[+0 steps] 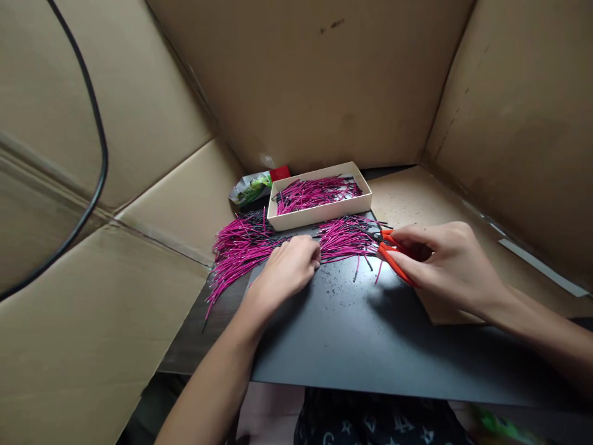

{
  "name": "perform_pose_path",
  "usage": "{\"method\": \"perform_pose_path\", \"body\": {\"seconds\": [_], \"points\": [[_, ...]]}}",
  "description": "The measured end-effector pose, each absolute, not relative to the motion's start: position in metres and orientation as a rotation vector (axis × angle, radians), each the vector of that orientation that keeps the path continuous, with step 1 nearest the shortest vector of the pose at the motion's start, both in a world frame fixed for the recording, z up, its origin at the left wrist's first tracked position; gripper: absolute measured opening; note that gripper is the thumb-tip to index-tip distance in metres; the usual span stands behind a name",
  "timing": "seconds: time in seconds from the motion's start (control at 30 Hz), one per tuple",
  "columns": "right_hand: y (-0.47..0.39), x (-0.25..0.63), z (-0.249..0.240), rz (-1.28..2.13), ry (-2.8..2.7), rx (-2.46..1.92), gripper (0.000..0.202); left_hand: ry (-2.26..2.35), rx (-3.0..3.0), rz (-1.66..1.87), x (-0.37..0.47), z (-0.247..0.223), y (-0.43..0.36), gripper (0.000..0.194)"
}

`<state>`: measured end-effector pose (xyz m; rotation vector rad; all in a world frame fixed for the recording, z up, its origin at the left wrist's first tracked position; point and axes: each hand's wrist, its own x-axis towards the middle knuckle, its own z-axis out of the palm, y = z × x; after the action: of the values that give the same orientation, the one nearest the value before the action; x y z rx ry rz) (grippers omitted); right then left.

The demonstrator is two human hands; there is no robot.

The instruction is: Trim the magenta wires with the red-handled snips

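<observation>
Many short magenta wires with black ends lie in two piles on the dark table, a left pile (236, 247) and a right pile (345, 238). My left hand (293, 262) rests between the piles, its fingers closed; what they hold, if anything, is hidden. In my right hand (447, 262) are red-handled cutters (396, 262), their dark jaws pointing left at the right pile's edge. Behind the piles, a cream box (319, 215) holds more magenta wires (315, 193).
Cardboard walls (324, 80) enclose the back and both sides. A green and white packet (252, 188) lies left of the box. Small dark scraps dot the table (333, 346). A cardboard sheet (417, 198) lies at right, and a black cable (95, 123) hangs at left.
</observation>
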<state>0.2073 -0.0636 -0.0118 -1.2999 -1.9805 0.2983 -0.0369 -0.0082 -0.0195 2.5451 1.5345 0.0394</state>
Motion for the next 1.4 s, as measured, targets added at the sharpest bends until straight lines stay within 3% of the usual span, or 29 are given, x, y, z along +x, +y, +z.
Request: {"method": "perform_pose_path", "body": {"seconds": [0.63, 1.1, 1.4], "points": [[-0.063, 0.208, -0.014, 0.292, -1.992, -1.323, 0.02, 1.507, 2.313, 0.853, -0.034, 0.001, -0.006, 0.014], [-0.063, 0.206, -0.013, 0.297, -1.995, -1.318, 0.019, 1.385, 2.41, 1.189, -0.022, -0.017, -0.003, 0.015], [-0.064, 0.207, -0.013, 0.318, -2.006, -1.336, 0.021, 1.325, 1.869, 1.103, -0.019, -0.025, 0.003, 0.009]]}}
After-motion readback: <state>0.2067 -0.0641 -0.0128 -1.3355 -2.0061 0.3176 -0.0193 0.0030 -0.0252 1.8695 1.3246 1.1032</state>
